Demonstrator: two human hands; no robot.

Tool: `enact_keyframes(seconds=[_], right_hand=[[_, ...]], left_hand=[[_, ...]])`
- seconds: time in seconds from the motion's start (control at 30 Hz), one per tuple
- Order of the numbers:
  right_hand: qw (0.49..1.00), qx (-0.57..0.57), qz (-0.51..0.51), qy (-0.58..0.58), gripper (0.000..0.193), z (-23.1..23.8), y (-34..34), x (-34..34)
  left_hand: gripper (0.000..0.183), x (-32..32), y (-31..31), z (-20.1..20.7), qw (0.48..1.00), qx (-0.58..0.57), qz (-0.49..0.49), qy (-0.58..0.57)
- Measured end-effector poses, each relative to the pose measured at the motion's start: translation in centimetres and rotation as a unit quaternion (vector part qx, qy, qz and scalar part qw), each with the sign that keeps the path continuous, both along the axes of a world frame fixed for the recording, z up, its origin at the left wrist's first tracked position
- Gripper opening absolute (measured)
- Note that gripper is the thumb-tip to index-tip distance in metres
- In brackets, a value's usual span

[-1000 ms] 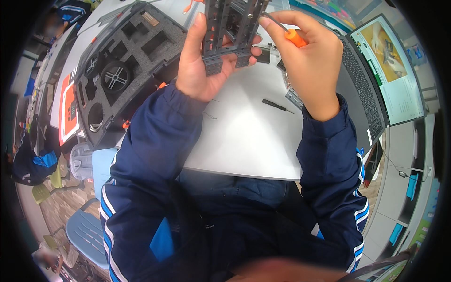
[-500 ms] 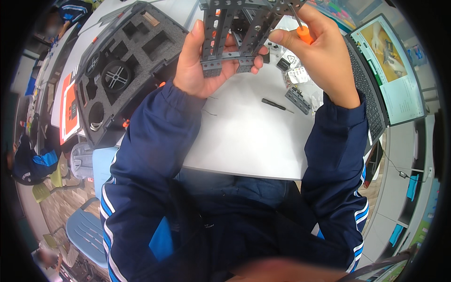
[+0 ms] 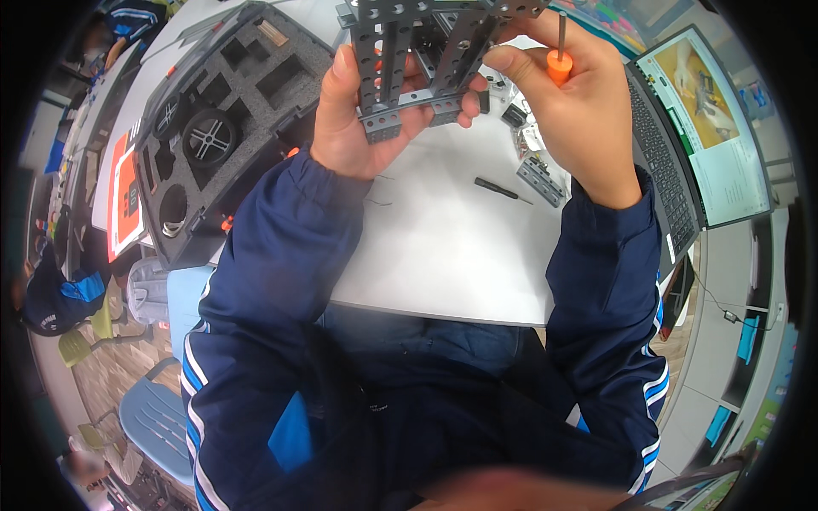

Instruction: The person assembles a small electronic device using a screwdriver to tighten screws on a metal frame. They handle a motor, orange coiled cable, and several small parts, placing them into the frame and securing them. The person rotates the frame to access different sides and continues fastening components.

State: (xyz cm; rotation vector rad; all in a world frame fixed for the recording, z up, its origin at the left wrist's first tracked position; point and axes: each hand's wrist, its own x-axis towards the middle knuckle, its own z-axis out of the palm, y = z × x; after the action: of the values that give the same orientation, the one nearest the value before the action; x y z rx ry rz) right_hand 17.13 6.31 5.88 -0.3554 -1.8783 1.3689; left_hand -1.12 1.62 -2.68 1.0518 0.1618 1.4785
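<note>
At the top middle, my left hand [image 3: 348,128] is wrapped round a grey metal frame [image 3: 400,64] built of perforated beams. Its thumb lies along the left side, and the fingertips come out behind the lower bar. The frame's top runs out of the picture. Just right of it, my right hand [image 3: 579,106] is closed on a screwdriver with an orange handle [image 3: 559,68]. The screwdriver's metal shaft points up, apart from the frame's top corner. My right thumb reaches toward the frame's right beam; the index finger is partly hidden behind the frame.
On the white table [image 3: 452,247] lie a small black screwdriver [image 3: 503,189], a grey perforated bracket [image 3: 542,180] and small bagged parts. A foam-lined case [image 3: 285,128] with black wheels [image 3: 210,138] stands left. An open laptop [image 3: 707,128] is at the right.
The frame has shifted slightly left and down in my left hand. The screwdriver's shaft has swung from slanting toward the frame's corner to nearly upright. My right hand has turned and lowered a little.
</note>
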Motion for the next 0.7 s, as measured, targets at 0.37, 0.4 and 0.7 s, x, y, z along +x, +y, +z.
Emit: enact_keyframes(seconds=[0.37, 0.4, 0.7], right_hand=[[0.987, 0.068, -0.145, 0.001, 0.021, -1.2, -0.2, -0.1], [0.987, 0.056, -0.152, 0.008, 0.020, -1.1, -0.5, -0.3], [0.990, -0.067, 0.026, 0.118, 0.037, -0.2, -0.5, -1.2]], left_hand=[[0.084, 0.7, -0.4, 1.2, 0.988, 0.061, 0.118, 0.076], [0.084, 0.7, -0.5, 1.3, 0.987, 0.058, 0.126, 0.086], [0.082, 1.0, -0.8, 1.2, 0.985, 0.026, 0.147, 0.088]])
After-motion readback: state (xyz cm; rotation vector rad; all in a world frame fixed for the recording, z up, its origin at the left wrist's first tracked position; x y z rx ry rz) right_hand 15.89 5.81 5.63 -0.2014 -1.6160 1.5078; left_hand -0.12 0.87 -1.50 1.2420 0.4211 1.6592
